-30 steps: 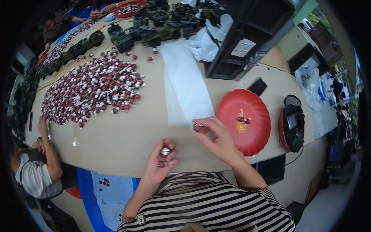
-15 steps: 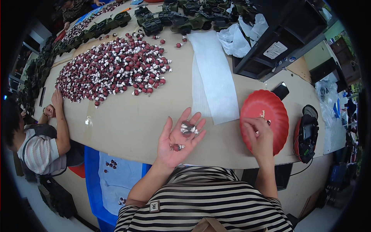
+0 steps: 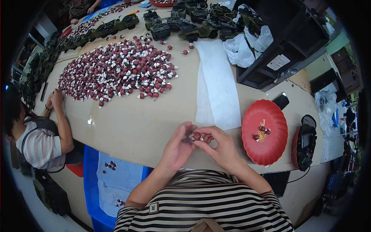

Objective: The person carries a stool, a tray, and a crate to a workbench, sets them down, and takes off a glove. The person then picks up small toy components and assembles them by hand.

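Observation:
My left hand and my right hand meet over the near edge of the tan table. Between their fingertips sits a small dark red round piece with a silvery part; both hands pinch it. To the right lies a red scalloped plate holding a few of the same red pieces and a yellow bit. A large heap of red and white small pieces spreads over the far left of the table.
A white sheet lies beyond my hands. Dark green toy vehicles line the far edge. A black shelf unit, a phone and a black-red device stand right. Another person sits left; a blue bin is below.
My right hand came back from the red plate to my left hand. The left palm, open with pieces on it before, has now closed its fingers around one piece.

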Demonstrator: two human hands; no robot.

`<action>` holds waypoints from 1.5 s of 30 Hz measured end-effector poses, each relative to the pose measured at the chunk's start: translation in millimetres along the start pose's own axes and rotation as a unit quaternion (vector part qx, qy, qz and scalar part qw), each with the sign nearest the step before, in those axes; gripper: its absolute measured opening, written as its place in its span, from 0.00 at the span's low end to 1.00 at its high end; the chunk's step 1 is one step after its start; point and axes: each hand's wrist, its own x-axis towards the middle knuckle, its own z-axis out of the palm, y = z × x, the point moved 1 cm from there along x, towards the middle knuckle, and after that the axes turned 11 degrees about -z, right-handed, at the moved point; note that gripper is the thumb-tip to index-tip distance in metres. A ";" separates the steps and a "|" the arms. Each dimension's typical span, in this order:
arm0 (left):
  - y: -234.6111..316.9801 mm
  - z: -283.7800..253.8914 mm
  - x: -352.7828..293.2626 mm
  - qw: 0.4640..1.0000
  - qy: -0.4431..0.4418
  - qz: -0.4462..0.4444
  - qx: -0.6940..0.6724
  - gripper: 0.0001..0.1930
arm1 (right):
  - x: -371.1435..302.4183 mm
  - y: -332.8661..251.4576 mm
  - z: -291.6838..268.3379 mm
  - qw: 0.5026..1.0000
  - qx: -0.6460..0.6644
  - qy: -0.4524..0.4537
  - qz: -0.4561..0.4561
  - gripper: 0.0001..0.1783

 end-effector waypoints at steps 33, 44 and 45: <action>-1.4 15.6 -0.8 0.985 0.046 -0.043 0.159 0.08 | -22.8 48.7 3.4 0.809 0.557 0.029 0.186 0.19; -4.8 10.6 -4.1 0.983 0.033 -0.024 0.182 0.09 | -26.9 46.5 7.1 0.806 0.561 0.022 0.188 0.20; -4.2 10.8 -4.7 0.980 0.032 -0.022 0.197 0.11 | -26.6 47.3 6.3 0.806 0.561 0.021 0.188 0.20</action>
